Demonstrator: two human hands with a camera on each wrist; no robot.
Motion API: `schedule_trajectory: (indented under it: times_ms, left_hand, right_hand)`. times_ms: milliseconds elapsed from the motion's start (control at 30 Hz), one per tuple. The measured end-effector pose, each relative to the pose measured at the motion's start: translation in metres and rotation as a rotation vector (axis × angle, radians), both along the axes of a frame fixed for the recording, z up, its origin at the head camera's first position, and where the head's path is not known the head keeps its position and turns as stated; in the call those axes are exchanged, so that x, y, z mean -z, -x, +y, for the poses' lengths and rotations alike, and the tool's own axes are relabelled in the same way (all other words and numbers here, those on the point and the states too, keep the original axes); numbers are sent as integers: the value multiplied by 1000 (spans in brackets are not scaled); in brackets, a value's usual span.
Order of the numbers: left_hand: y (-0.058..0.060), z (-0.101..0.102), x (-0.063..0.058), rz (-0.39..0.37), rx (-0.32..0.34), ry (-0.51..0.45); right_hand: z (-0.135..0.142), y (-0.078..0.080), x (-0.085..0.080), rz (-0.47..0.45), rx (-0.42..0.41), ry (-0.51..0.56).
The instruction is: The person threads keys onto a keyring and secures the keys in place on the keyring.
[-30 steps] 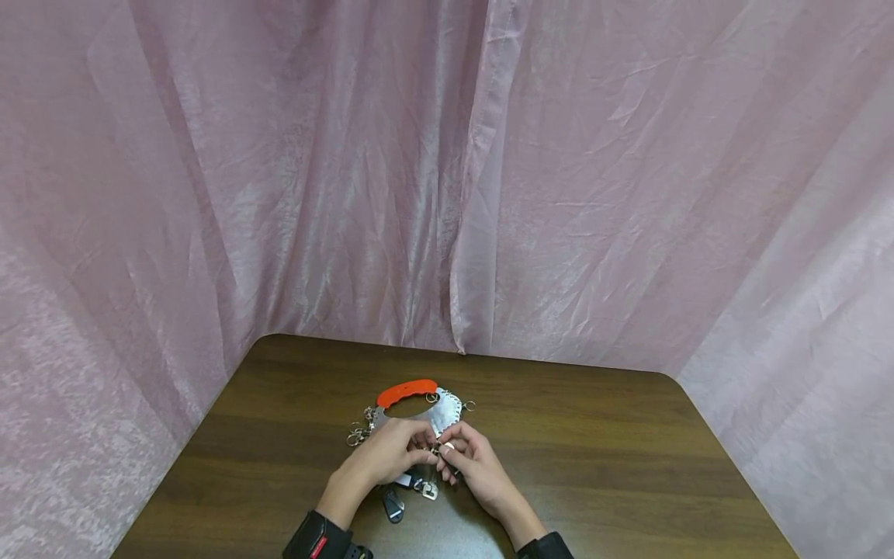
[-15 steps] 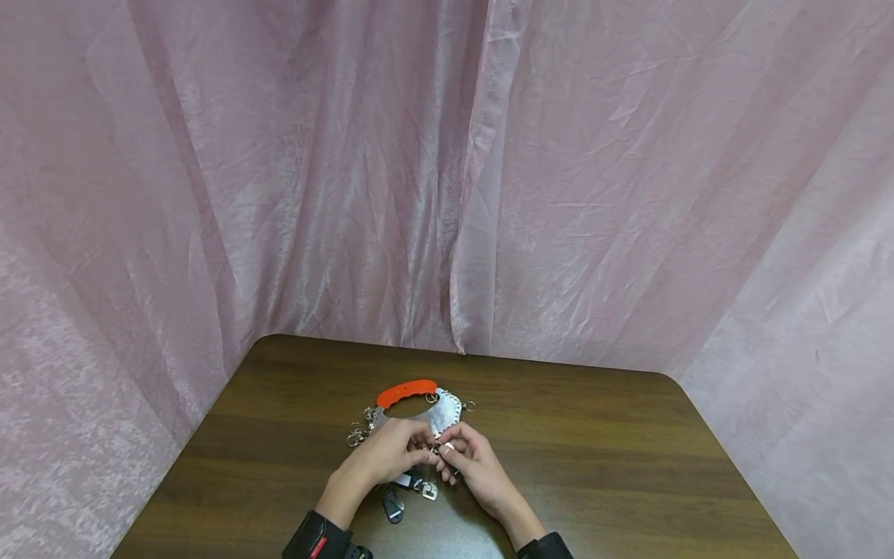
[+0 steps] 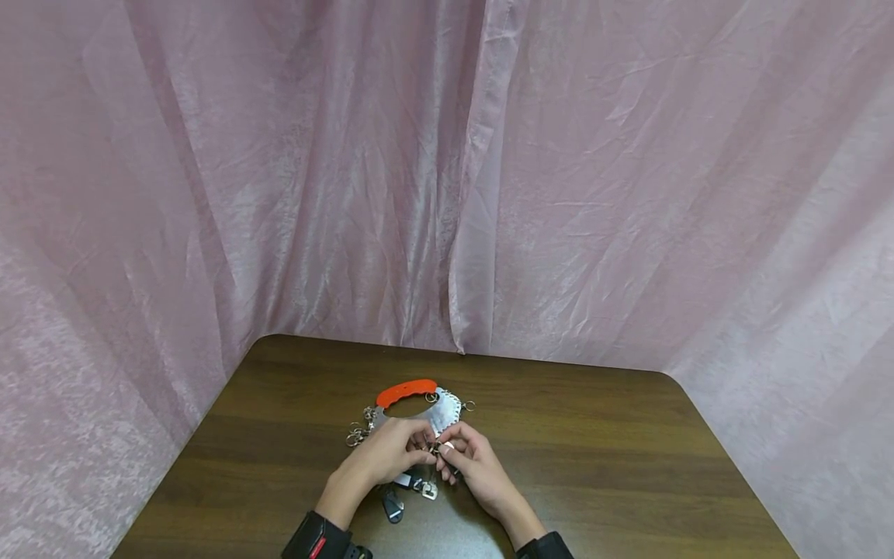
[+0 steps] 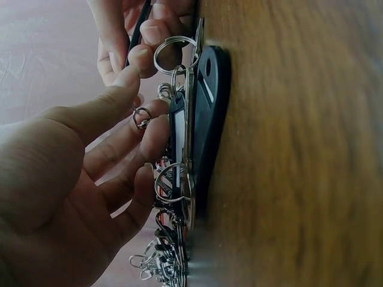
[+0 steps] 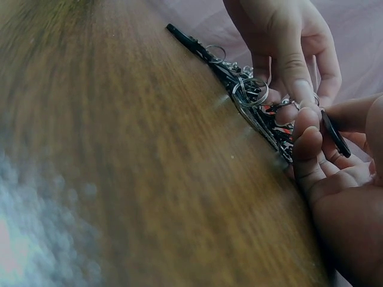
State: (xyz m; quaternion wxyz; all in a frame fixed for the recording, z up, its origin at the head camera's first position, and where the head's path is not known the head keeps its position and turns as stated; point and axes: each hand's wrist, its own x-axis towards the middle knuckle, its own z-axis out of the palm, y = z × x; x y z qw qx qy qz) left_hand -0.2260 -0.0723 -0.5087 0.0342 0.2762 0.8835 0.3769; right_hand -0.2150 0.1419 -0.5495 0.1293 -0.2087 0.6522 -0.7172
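In the head view my left hand (image 3: 384,452) and right hand (image 3: 483,472) meet fingertip to fingertip above the table. The right hand pinches a thin black tag (image 5: 335,134) between thumb and fingers. Beside it, my left thumb and fingertips hold a small metal ring (image 4: 142,117); whether ring and tag are joined is hidden by the fingers. Just behind the hands lies a silver plate (image 3: 447,411) with a toothed edge and an orange grip (image 3: 407,390). Under the left hand lie a black key tag (image 4: 216,98) and key rings (image 4: 175,55).
More metal rings (image 3: 358,435) and small clasps cluster at the plate's left end. A single ring (image 3: 469,405) sticks out at its right. The brown wooden table (image 3: 615,450) ends at a pink curtain (image 3: 447,194).
Both hands stay in nearly the same place, with only slight finger movement at the small ring. The plate and the tags on the table have not moved.
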Motion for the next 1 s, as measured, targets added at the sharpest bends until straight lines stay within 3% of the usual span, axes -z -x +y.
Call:
schedule_trajectory:
  times_ms: [300,1000]
  left_hand:
    - [-2,0,0,33,1,3]
    - [1,-1,0,15,12,27]
  right_hand:
    - [0,0,1,-13,3,-17]
    - [1,1,2,-6,-3,4]
